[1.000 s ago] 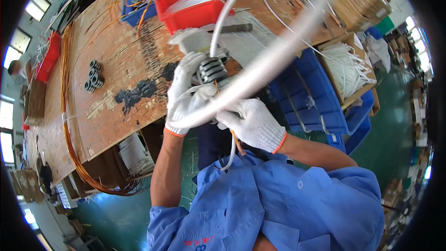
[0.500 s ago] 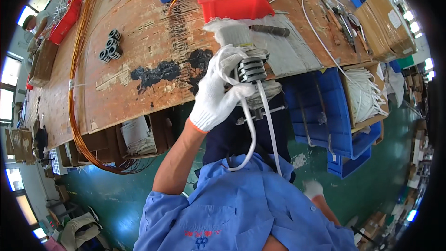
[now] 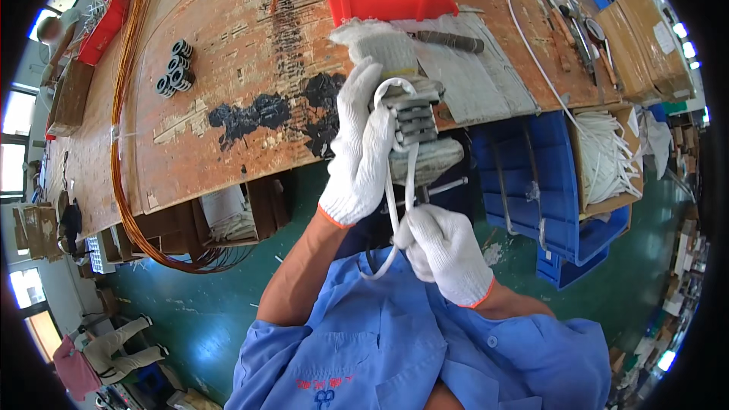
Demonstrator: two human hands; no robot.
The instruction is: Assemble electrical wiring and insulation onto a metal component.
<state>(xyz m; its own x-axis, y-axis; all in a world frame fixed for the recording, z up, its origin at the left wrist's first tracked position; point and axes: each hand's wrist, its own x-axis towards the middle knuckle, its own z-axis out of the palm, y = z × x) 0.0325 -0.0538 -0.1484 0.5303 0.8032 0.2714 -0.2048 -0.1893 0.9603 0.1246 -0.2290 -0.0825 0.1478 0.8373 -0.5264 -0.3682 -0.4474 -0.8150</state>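
A dark ring-shaped core with raised bands [image 3: 415,123] sits between the cloth-wrapped jaws of a vise [image 3: 429,163] at the table's front edge. White flexible tubing [image 3: 411,175] loops over its top left side, and its lengths hang down toward me. My left hand [image 3: 355,148], in a white knitted glove, is against the core's left side. Its fingers point up, pressed together, with the thumb by the loop; the grip on the tubing is partly hidden. Below the vise, my gloved right hand [image 3: 448,250] is closed around a hanging length of the tubing.
Several black rings [image 3: 175,70] lie at the left of the wooden table [image 3: 228,53]. A red bin [image 3: 387,0] stands behind the vise, near a dark-handled tool [image 3: 449,41]. Blue crates [image 3: 531,190] and a box of white tubing [image 3: 606,156] are at right. An orange wire bundle [image 3: 118,137] hangs at left.
My right hand has come up from the lower right and taken hold of the hanging tubing. My left fingers have straightened beside the core. A person at the lower left has come into view.
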